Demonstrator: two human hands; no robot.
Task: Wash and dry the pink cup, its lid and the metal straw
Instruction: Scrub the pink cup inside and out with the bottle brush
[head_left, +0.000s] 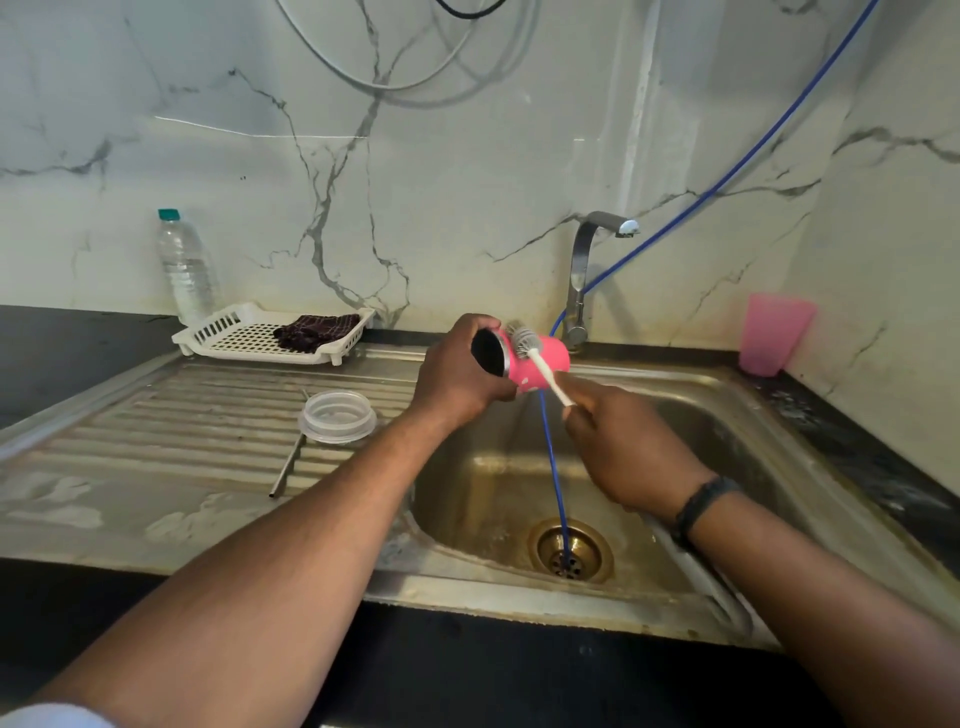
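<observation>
My left hand (457, 374) grips the pink cup (540, 366) on its side over the sink (727, 410), its steel-rimmed mouth turned toward me. My right hand (623, 447) holds the white handle of a bottle brush (540, 364). The bristle head rests against the cup's outer wall near the rim. The clear lid (337, 415) lies on the ribbed drainboard (182, 415). Partly under the lid lies the metal straw (288, 465), pointing toward the counter's front.
A white slotted tray (234, 332) with a dark cloth (317, 330) sits at the back left, a water bottle (184, 265) behind it. A translucent pink tumbler (771, 332) stands right of the faucet (584, 275). A blue hose (553, 467) runs down into the drain (569, 551).
</observation>
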